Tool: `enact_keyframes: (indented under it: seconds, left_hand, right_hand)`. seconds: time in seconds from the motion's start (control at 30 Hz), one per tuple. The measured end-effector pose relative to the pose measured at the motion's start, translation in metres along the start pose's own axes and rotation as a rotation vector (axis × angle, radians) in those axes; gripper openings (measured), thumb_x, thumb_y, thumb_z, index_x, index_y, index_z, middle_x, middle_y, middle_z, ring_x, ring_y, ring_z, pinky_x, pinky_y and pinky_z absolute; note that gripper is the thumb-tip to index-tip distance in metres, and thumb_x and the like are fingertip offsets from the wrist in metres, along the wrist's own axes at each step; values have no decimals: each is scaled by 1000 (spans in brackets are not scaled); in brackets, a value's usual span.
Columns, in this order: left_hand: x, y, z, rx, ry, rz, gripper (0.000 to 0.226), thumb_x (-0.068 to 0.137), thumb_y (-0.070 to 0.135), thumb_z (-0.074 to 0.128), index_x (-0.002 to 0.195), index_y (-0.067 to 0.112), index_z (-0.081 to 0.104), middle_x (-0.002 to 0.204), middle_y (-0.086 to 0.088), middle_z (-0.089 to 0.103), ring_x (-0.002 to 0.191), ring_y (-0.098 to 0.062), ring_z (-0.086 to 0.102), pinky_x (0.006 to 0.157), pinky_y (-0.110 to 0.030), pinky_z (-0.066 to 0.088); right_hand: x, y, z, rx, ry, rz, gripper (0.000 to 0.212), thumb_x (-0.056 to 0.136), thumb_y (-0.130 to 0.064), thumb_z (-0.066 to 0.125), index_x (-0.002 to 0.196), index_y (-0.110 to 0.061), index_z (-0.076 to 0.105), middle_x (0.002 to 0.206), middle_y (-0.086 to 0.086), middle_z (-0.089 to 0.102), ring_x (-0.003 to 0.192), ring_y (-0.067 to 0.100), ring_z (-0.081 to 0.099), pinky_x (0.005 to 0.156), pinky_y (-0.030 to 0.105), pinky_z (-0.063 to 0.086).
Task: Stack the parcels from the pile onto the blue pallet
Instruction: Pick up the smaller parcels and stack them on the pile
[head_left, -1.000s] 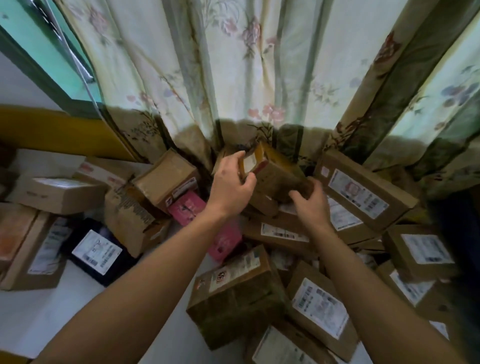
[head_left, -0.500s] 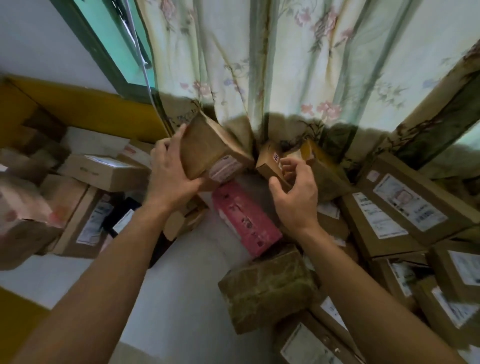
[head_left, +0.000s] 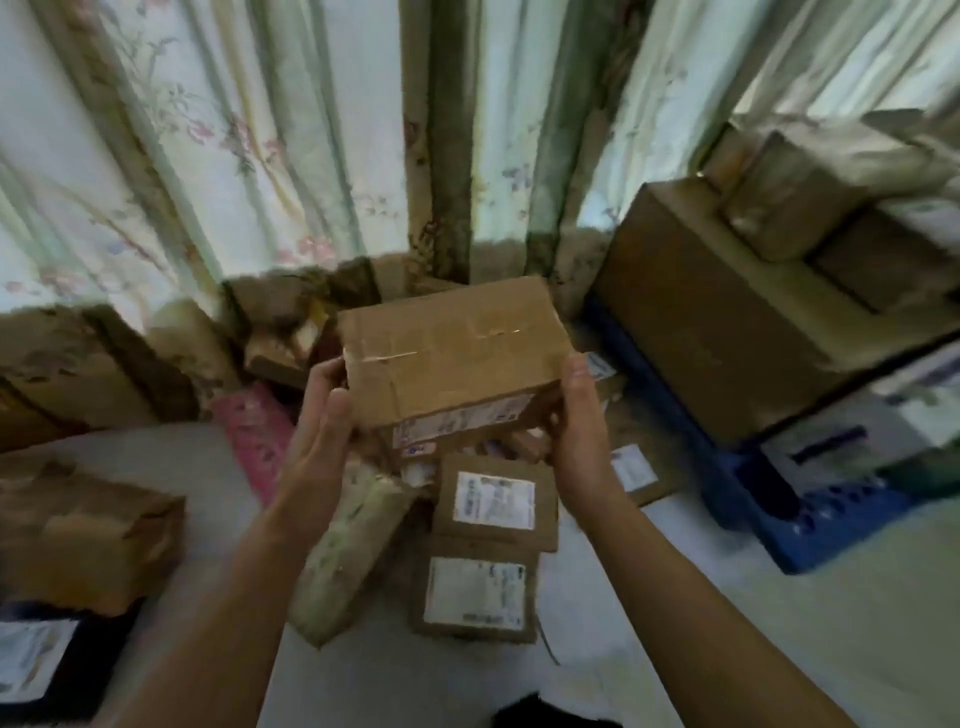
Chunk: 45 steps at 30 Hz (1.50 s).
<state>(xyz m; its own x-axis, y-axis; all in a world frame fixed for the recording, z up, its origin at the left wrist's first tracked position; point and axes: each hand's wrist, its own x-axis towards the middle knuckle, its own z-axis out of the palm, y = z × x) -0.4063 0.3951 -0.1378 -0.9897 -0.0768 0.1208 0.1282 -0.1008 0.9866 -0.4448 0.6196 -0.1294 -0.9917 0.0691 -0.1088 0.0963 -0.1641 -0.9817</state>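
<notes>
A brown cardboard parcel (head_left: 447, 348) with tape across its top and a label on its near side is held up at centre frame. My left hand (head_left: 319, 415) grips its left end and my right hand (head_left: 576, 415) grips its right end. Below it lies the pile on the floor: two flat labelled boxes (head_left: 493, 499) (head_left: 475, 592), a pale wrapped parcel (head_left: 353, 551) and a pink parcel (head_left: 254, 436). The blue pallet (head_left: 810, 530) sits at the right, carrying a large brown box (head_left: 717, 322) with smaller boxes on top and a white box (head_left: 852, 431).
Floral curtains (head_left: 311, 156) hang along the back. More brown parcels lie at the left (head_left: 78, 530) (head_left: 67, 374), with a dark labelled package (head_left: 47, 660) at the lower left. Pale floor (head_left: 415, 675) shows in front of me.
Both hands, earlier on separate small boxes by the curtain, now hold one larger parcel lifted between them. The view has swung right, bringing the blue pallet into sight.
</notes>
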Motion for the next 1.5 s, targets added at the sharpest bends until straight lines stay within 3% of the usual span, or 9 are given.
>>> enact_keyframes:
  seconds: [0.17, 0.33, 0.47, 0.6, 0.73, 0.9, 1.1, 1.33, 1.5]
  left_hand:
    - [-19, -11, 133, -49, -192, 2, 53, 86, 69, 63, 121, 30, 53, 107, 5, 66, 93, -15, 64, 73, -31, 56]
    - [-51, -31, 255, -30, -340, -48, 45, 99, 47, 59, 133, 20, 49, 122, 10, 66, 113, -17, 65, 84, -26, 57]
    - [-85, -61, 349, 21, -388, -100, 64, 83, 58, 64, 135, 24, 48, 133, 2, 62, 123, -16, 61, 95, -36, 57]
    - [-117, -91, 440, 97, -368, -153, 62, 80, 60, 69, 130, 29, 50, 131, 6, 62, 124, -11, 60, 102, -43, 53]
    - [-120, -118, 508, 113, -338, -249, 74, 74, 77, 69, 132, 36, 50, 135, 10, 62, 125, -13, 60, 104, -51, 52]
    - [-105, -127, 559, 191, -393, -262, 84, 77, 77, 62, 150, 44, 40, 139, 21, 58, 128, -6, 57, 106, -48, 51]
    - [-89, -148, 586, 231, -355, -262, 58, 83, 66, 61, 135, 71, 35, 143, 23, 53, 131, -1, 51, 111, -41, 46]
    - [-84, -152, 607, 145, -256, -333, 59, 101, 32, 61, 155, 37, 37, 139, 18, 58, 124, 1, 58, 111, -39, 47]
    - [-84, -160, 614, 86, -195, -389, 49, 103, 26, 56, 146, 45, 43, 137, 18, 61, 126, -9, 59, 109, -42, 48]
  right_hand:
    - [-50, -25, -129, 20, 320, -114, 26, 95, -60, 53, 103, -37, 62, 102, -18, 67, 94, -6, 66, 93, 27, 51]
    - [-94, -25, -253, 57, 529, -85, 49, 79, -75, 53, 110, -38, 62, 117, -13, 66, 114, 9, 64, 107, 43, 49]
    - [-115, -27, -351, -54, 593, -72, 53, 76, -81, 42, 103, -37, 55, 106, -15, 55, 93, -11, 59, 93, 25, 45]
    - [-114, -20, -452, -199, 655, -7, 28, 109, -52, 31, 99, -40, 53, 119, -1, 54, 113, 10, 55, 104, 33, 37]
    - [-89, -9, -527, -369, 631, 48, 50, 102, -66, 32, 109, -29, 65, 122, 10, 60, 116, 25, 58, 107, 47, 47]
    - [-47, -6, -569, -368, 572, 86, 29, 108, -45, 40, 124, -25, 55, 119, 3, 61, 109, 28, 62, 96, 57, 53]
    - [-11, -4, -590, -438, 573, 149, 40, 102, -40, 57, 138, -27, 45, 131, 1, 56, 113, 26, 63, 97, 55, 54]
    - [6, -7, -608, -495, 556, 162, 45, 95, -29, 72, 133, -12, 55, 120, 2, 59, 115, 24, 60, 96, 40, 52]
    - [14, -10, -623, -497, 438, 170, 43, 93, -27, 75, 126, -10, 54, 99, -12, 53, 103, 17, 56, 84, 29, 43]
